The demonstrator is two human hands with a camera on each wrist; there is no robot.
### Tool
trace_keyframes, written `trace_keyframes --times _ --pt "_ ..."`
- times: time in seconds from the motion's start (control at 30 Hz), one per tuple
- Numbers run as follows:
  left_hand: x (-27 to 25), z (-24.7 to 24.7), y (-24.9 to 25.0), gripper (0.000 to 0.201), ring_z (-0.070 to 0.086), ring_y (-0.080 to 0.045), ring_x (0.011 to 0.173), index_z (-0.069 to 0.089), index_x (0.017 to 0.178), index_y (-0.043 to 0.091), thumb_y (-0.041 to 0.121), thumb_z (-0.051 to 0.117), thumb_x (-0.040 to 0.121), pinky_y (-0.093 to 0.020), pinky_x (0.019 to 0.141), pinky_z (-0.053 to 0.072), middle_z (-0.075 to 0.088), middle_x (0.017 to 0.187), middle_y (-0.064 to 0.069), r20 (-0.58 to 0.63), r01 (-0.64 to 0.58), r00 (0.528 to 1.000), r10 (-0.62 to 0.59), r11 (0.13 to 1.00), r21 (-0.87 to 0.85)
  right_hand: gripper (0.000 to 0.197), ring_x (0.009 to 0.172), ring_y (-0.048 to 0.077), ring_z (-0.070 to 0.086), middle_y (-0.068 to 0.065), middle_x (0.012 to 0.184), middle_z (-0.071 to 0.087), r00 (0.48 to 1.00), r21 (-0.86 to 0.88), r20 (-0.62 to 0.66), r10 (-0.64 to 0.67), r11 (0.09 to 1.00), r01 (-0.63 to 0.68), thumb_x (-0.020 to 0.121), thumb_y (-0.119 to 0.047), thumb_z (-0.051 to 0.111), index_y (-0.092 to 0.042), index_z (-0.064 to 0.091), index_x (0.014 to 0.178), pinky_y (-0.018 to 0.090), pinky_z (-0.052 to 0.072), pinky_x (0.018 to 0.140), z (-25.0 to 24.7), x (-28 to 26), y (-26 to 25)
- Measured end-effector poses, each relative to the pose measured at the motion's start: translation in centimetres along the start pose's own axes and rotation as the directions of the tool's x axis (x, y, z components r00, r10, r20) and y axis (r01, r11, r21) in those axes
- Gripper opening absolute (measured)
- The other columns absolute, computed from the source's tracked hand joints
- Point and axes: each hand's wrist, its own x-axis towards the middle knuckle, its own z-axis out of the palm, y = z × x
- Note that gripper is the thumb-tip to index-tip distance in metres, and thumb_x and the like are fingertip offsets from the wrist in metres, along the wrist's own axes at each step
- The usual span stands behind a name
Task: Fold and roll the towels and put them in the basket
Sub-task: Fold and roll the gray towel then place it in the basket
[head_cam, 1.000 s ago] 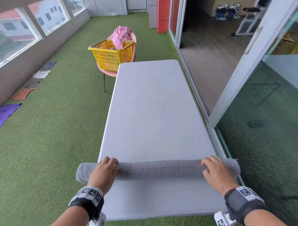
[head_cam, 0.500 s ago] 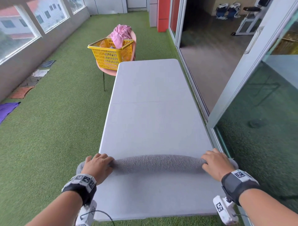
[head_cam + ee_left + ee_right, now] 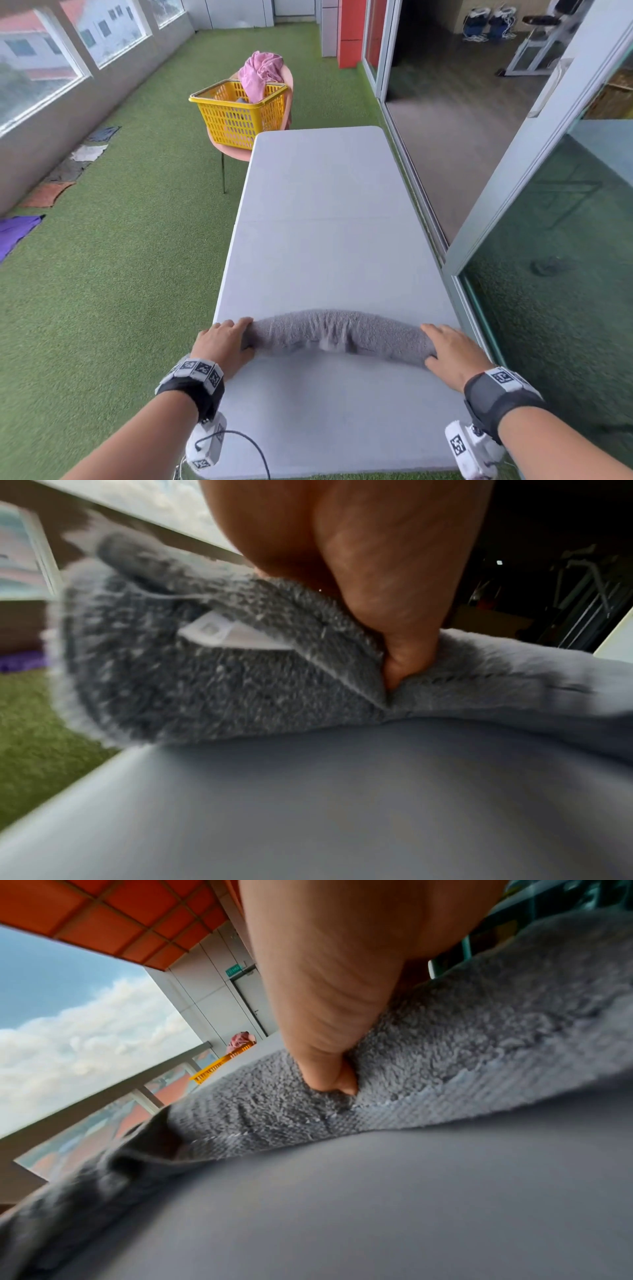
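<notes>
Worktop (image 3: 329, 212) first: long, pale grey, rectangular, running away over green artificial turf (image 3: 120, 274) toward a yellow plastic lattice basket (image 3: 236, 116) on a pink chair at the far end, well apart from the action. Pink crumpled towel (image 3: 260, 77) draped over the basket's rim.

Down at the near end, thick grey terry towel roll (image 3: 339, 334), lying crosswise. Straight a second ago and overhanging both long edges; now bowed into an arch, middle pushed away, ends drawn inward and toward the near edge. Hands closer together than before.

Left hand (image 3: 224, 344) clamped on the left end, fingers (image 3: 239, 323) curled over the top, thumb dug into the pile in the left wrist view, white care label (image 3: 219, 631) showing at the rolled end. Right hand (image 3: 452, 354) likewise on the right end, fingers (image 3: 433, 330) wrapped over, thumb buried in the nap in the right wrist view.

Meaning, by the look of it: rolling done, roll being gathered for a fold in half or a lift. Basket trip not yet begun. Risk: loose outer edge unwinding if either grip slackens.
</notes>
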Motion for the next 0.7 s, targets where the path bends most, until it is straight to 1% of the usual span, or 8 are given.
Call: trace_keyframes --times 0.1,0.23,0.3,0.37,0.47,0.53,0.63,0.7 --pt "0.0 -0.2 2.2 0.062 0.062 -0.020 0.101 0.052 0.121 0.032 0.067 0.061 0.070 -0.033 0.084 0.049 0.061 0.108 0.005 0.058 -0.009 0.998 0.014 0.996 -0.084 0.064 0.120 0.028 0.054 0.005 0.130 0.057 1.000 0.115 0.004 0.021 0.993 -0.022 0.081 -0.035 0.057 -0.025 0.042 0.143 0.036 0.047 0.098 0.6 0.5 -2.1" --pt "-0.5 -0.1 6.4 0.062 0.058 -0.018 0.084 0.052 0.102 0.028 0.080 0.060 0.069 -0.033 0.076 0.048 0.061 0.098 0.006 0.117 -0.080 0.988 0.098 0.986 -0.150 0.059 0.118 0.030 0.056 0.008 0.124 0.058 0.999 0.163 0.000 -0.041 0.986 0.040 0.082 -0.041 0.061 -0.017 0.046 0.135 0.036 0.046 0.097 0.9 0.9 -6.2" --pt "-1.0 0.0 8.5 0.049 0.058 -0.021 0.079 0.054 0.093 0.024 0.072 0.049 0.084 -0.036 0.074 0.048 0.064 0.092 0.002 0.127 -0.130 0.979 0.162 0.964 -0.233 0.054 0.114 0.029 0.057 0.007 0.118 0.059 0.995 0.197 0.010 -0.096 0.976 0.092 0.080 -0.049 0.063 -0.018 0.050 0.122 0.037 0.047 0.092 1.0 0.8 -8.3" --pt "-1.6 0.2 10.4 0.039 0.061 -0.029 0.085 0.056 0.087 0.019 0.052 0.038 0.098 -0.039 0.076 0.048 0.067 0.091 -0.007 0.125 -0.214 0.955 0.270 0.915 -0.343 0.067 0.113 0.026 0.059 0.003 0.117 0.060 0.993 0.274 0.039 -0.110 0.957 0.095 0.069 -0.068 0.063 -0.021 0.051 0.115 0.037 0.048 0.089 0.9 0.6 -10.4" --pt "-2.3 0.5 11.9 0.026 0.060 -0.031 0.092 0.058 0.090 0.018 0.032 0.036 0.096 -0.042 0.081 0.048 0.067 0.093 -0.011 0.156 -0.322 0.907 0.391 0.882 -0.343 0.106 0.119 0.026 0.055 0.003 0.125 0.055 0.996 0.267 0.075 -0.054 0.963 0.032 0.050 -0.090 0.057 -0.019 0.045 0.128 0.039 0.047 0.091 0.8 0.0 -13.1" --pt "-2.5 0.2 11.9 0.033 0.056 -0.026 0.103 0.066 0.098 0.023 0.026 0.036 0.085 -0.038 0.087 0.048 0.068 0.099 -0.003 0.139 -0.426 0.866 0.481 0.854 -0.298 0.129 0.126 0.028 0.048 0.006 0.135 0.048 0.997 0.143 0.058 -0.053 0.989 0.044 0.048 -0.091 0.058 -0.013 0.029 0.146 0.044 0.044 0.098 1.0 -0.4 -14.0" --pt "-2.7 -0.2 11.1 0.036 0.049 -0.019 0.110 0.070 0.108 0.037 0.028 0.049 0.080 -0.036 0.090 0.046 0.066 0.101 0.014 -0.038 -0.611 0.789 0.613 0.776 -0.154 0.127 0.130 0.028 0.041 0.006 0.143 0.041 0.984 -0.052 0.010 -0.178 0.983 0.178 0.062 -0.071 0.069 -0.012 0.008 0.157 0.047 0.041 0.101 2.0 -0.2 -13.8" --pt "-2.8 -0.6 10.7 0.043 0.043 -0.016 0.113 0.059 0.119 0.047 0.045 0.057 0.076 -0.039 0.096 0.043 0.055 0.112 0.015 -0.123 -0.577 0.813 0.570 0.816 -0.030 0.122 0.131 0.029 0.039 0.006 0.145 0.040 0.959 -0.126 0.010 -0.285 0.951 0.284 0.067 -0.063 0.071 -0.014 0.006 0.158 0.048 0.038 0.104 2.1 0.1 -13.4"
